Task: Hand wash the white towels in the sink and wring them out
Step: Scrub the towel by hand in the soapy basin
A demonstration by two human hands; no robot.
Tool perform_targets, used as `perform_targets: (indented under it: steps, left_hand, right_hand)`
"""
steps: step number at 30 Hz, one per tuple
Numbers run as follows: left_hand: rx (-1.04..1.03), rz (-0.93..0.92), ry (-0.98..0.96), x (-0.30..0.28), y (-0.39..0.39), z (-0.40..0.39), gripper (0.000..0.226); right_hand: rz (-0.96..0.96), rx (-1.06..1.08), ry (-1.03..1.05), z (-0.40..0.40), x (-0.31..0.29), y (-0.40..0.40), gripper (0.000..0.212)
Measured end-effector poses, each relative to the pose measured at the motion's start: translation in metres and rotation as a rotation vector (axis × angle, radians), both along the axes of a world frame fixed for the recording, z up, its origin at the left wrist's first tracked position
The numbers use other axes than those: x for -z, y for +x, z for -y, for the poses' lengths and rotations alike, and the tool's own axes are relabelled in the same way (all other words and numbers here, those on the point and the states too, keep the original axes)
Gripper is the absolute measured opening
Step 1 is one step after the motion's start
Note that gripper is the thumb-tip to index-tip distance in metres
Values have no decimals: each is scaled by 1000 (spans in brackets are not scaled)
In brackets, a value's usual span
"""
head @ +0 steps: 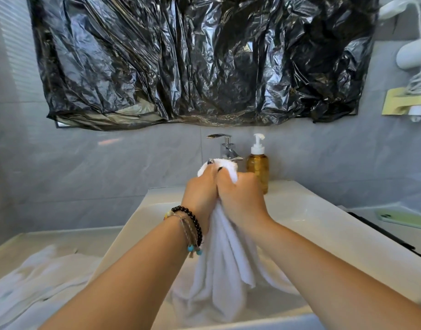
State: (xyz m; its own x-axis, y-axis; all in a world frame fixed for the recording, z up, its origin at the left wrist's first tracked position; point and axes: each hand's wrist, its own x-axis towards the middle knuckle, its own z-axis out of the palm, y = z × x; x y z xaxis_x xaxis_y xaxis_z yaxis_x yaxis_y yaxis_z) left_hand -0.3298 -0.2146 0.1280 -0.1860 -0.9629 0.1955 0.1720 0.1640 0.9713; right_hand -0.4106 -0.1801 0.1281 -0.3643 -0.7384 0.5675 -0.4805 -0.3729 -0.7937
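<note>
White towel [225, 265] gripped by both hands over sink [307, 210].

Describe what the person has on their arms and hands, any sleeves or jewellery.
Both forearms are bare, with no sleeves in view. The left wrist carries a bracelet of dark round beads and a thin braided cord bracelet ending in small turquoise beads, with a few coloured beads beside them. The left hand and right hand show no gloves; rings cannot be made out.

Head cam: fwd and down, close over both hands [225, 194]
Beyond hands: wall
Below hands: sink [323, 217]
</note>
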Motion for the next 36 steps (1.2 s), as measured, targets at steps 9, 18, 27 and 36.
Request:
perform_targets:
  steps: [9, 18, 27, 36]
  left_hand:
    - [44, -74, 56, 20, 14, -21, 34]
    - [82, -65, 47, 27, 13, -52, 55]
    - [69, -89, 93, 31, 18, -65, 57]
    - [114, -151, 69, 35, 33, -70, 10]
  right_hand:
    - [-53, -19, 0, -43, 17, 21, 40]
    - [35, 52, 234, -7, 16, -2, 32]
    - [-7, 42, 208, -19, 13, 3, 34]
    - [-54, -3, 142, -64, 16, 32, 37]
